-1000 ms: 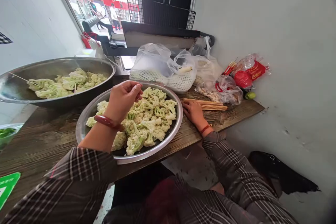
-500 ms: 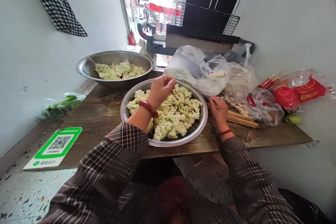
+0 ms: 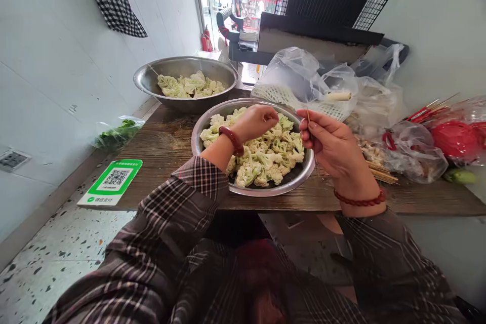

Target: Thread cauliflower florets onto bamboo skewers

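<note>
My right hand [image 3: 336, 147] pinches a thin wooden skewer [image 3: 308, 120] between thumb and fingers, upright beside the right rim of a metal bowl [image 3: 266, 192]. That bowl is heaped with cauliflower florets [image 3: 261, 159]. Over the florets hangs my left hand [image 3: 256, 122], its fingers curled together; whatever they may hold is hidden. A bundle of wooden skewers [image 3: 381, 172] lies on the wooden table [image 3: 163, 157], right of my right hand. Behind and to the left stands a second metal bowl [image 3: 182, 104] containing skewered cauliflower [image 3: 195, 85].
Plastic bags [image 3: 292, 68] and a white mesh basket [image 3: 277, 95] sit behind the near bowl. Further right are a bag with red contents [image 3: 451, 139] and a green vegetable [image 3: 461, 176]. A QR-code card [image 3: 114, 182] lies at the table's left edge, near bagged greens [image 3: 119, 134].
My right hand has risen from beside the skewer bundle towards the bowl, now showing a skewer in its grip. My left hand has turned, its fingers now pointing right. The view has shifted.
</note>
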A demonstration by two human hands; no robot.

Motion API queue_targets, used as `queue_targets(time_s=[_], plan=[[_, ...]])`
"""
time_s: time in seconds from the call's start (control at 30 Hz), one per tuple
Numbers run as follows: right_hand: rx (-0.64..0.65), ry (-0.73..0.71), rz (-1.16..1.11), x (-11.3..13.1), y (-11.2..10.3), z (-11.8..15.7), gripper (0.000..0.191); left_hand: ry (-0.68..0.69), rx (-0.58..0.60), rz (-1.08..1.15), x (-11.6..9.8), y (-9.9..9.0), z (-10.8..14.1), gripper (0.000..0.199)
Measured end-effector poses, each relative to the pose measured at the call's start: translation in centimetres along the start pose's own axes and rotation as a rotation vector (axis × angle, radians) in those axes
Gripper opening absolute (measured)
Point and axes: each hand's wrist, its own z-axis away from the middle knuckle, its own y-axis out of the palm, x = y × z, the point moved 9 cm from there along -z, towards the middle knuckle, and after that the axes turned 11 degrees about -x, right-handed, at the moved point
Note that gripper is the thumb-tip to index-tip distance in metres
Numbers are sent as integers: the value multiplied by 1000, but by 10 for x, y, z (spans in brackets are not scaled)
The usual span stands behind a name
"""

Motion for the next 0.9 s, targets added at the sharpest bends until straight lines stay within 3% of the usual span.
queue_targets(time_s=[0.17,0.3,0.43,0.57,0.67,0.77,0.9], plan=[[-53,142,-150,-35,5,7,32,128,405,-353,9,31,17,13],[-161,190,-185,-62,0,3,32,199,572,-498,12,45,31,17],[-168,152,-136,-65,1,4,29,230,645,-492,8,58,41,16],[-160,129,-101,-60,2,9,32,228,548,-353,1,52,31,15],[-178,132,-106,-58,1,12,31,147,319,-161,-2,27,11,13],[-196,126,-124,-56,1,14,33,-28,103,177,1,0,-1,17],[-234,104,-122,-50,1,18,37,-234,31,617,3,-11,5,50]])
